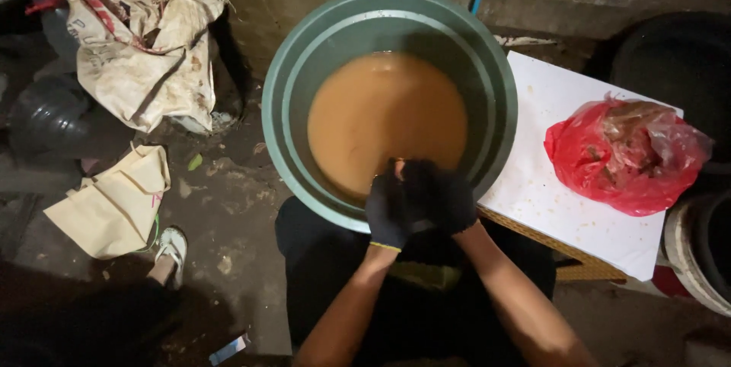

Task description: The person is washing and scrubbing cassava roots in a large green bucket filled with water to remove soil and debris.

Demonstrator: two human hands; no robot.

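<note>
A large green basin (289, 85) stands in front of me, holding murky brown water (381, 116). Both my hands wear black gloves and are pressed together over the basin's near rim. My left hand (388, 211) and my right hand (445, 199) are clasped around something small between them; what it is stays hidden by the gloves. A bit of pale orange shows at the fingertips near the water's edge.
A white board (548, 192) lies to the right with a red plastic bag (624, 154) of dark contents on it. Dirty sacks (137, 39) and a cream cloth bag (114, 203) lie on the muddy floor at left. A sandal (171, 249) sits near my left knee.
</note>
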